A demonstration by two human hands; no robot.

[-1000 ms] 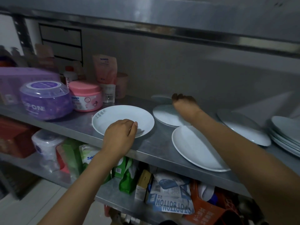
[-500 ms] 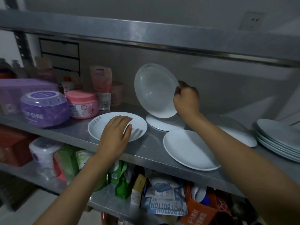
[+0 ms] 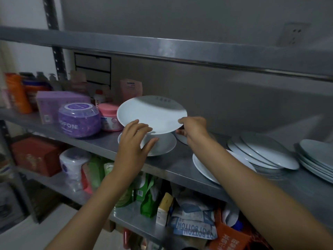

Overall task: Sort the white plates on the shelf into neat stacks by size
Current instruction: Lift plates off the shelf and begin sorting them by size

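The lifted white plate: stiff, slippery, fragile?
The lifted plate looks rigid, keeping its shape held by its rim. Its glossy surface suggests it may slip from the right hand. Probably ceramic, so likely to chip if dropped onto the plate below.

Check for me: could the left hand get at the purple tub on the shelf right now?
Probably yes. The left hand rests open at the held plate, whose rim the right hand grips. The purple tub stands just left, with bare shelf between.

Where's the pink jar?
The pink jar stands on the shelf left of centre, between the purple tub and the lifted plate.
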